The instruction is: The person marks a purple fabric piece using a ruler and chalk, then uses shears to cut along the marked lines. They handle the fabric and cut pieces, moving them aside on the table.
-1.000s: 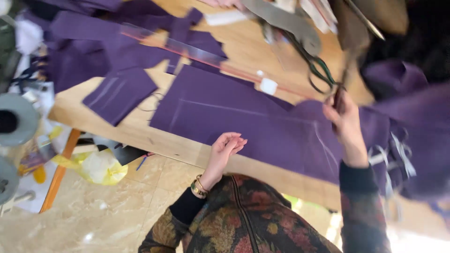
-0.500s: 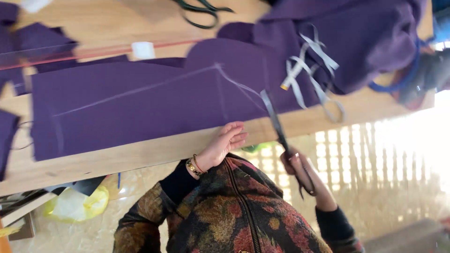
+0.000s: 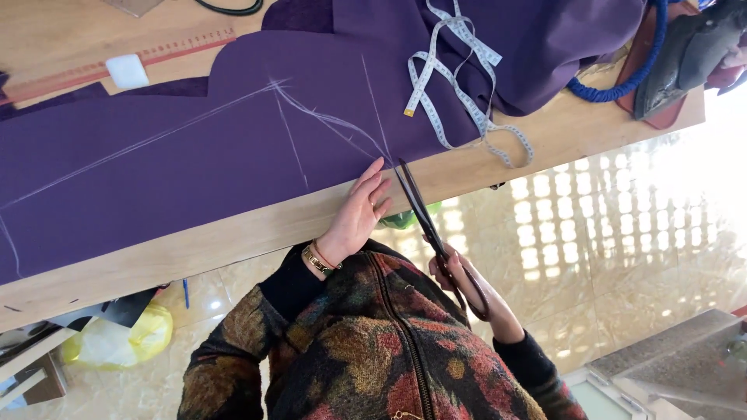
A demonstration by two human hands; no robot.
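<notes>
**Hands at the cloth edge, scissors lined up**

Left hand (image 3: 359, 214) flat and open, fingers spread a little, pressing the purple cloth (image 3: 194, 163) down at the near edge of the counter (image 3: 233, 233), likely to keep the fabric from sliding. Right hand (image 3: 461, 274) closed through the loops of long dark scissors (image 3: 424, 218), blades nearly closed, tips touching the cloth edge just beside the left fingertips, right where a white chalk line (image 3: 327, 120) runs out to the border. Held low, off the counter edge, so the blades meet the cloth at its border. Cloth spread wide over the wooden counter, marked with several chalk lines meeting at angles.

Beside it: a pale measuring tape (image 3: 459, 85) looped over the folded part of the cloth, a white block of chalk (image 3: 127, 71) on a long ruler (image 3: 117, 50) at the far side, a dark iron (image 3: 685, 54) with blue cord at the counter's end. Yellow bag (image 3: 117, 342) below on the tiled floor.
</notes>
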